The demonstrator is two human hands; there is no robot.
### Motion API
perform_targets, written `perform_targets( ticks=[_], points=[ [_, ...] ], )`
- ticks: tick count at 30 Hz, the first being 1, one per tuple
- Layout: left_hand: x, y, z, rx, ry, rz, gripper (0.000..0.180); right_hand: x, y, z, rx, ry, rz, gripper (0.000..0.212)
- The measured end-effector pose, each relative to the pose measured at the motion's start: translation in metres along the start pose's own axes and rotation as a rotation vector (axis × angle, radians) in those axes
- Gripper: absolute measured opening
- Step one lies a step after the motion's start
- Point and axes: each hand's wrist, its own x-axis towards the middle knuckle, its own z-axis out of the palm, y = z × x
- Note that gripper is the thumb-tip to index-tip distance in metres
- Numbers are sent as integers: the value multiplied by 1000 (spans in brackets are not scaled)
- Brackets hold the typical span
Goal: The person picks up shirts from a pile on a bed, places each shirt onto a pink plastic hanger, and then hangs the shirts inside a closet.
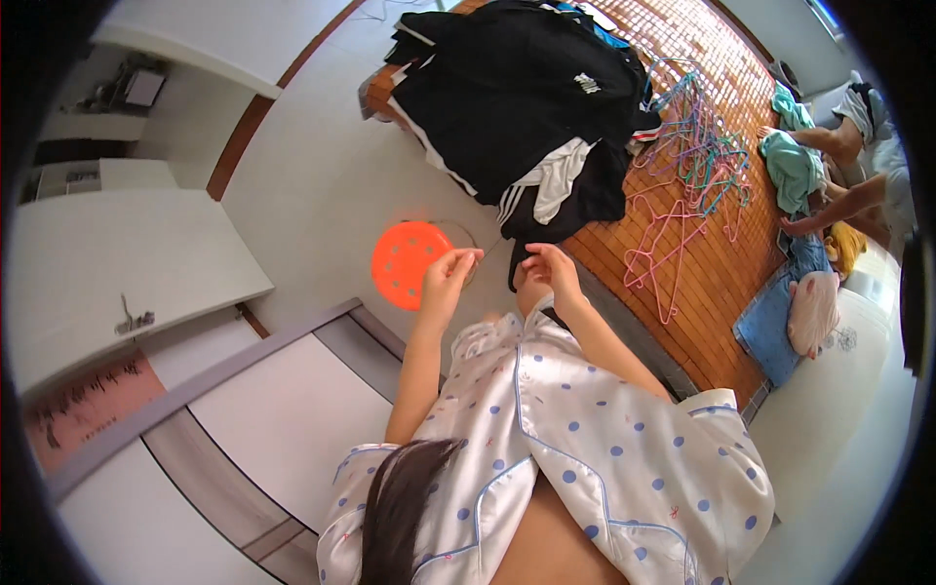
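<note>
My left hand (pixel 448 280) is in front of my body, fingers pinched together. Beside it my right hand (pixel 556 274) is raised with its fingers curled in. A faint thin line seems to run between the two hands, too fine to name. Just behind my left hand is an orange round stool (pixel 398 265) with holes in its seat. Beyond my right hand lies a heap of clothes, with a black sweatshirt (pixel 517 93) on top and a white-striped black garment (pixel 590 200) hanging at its near edge.
Several pink, purple and teal hangers (pixel 682 171) lie tangled on the brown slatted mat (pixel 624 249). At the right, another person (pixel 858 185) sits among a mint-green cloth (pixel 792 168), jeans (pixel 775 317) and a pink bag (pixel 814 310). A white cabinet door (pixel 127 263) stands at the left.
</note>
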Motion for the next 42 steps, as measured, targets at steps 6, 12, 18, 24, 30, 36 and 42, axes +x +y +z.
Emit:
perform_targets(
  ticks=[6,12,18,24,30,36,42],
  points=[
    [74,36,35,8,-12,87,24,48,-70,-8,-20,-2,-35,30],
    [128,59,39,85,-101,106,26,84,-110,-22,61,79,-102,30],
    [191,95,29,140,-179,75,25,126,-127,-19,112,189,-139,31],
    [263,113,10,268,-327,47,25,173,-119,2,162,312,-64,30],
    [335,136,-20,355,-436,146,21,218,-94,39,96,445,15,27],
    [375,109,-73,466,-449,40,20,243,-101,92,121,493,-133,23],
    [392,60,-44,795,-562,193,23,260,-31,73,-193,574,-193,18]
  ],
)
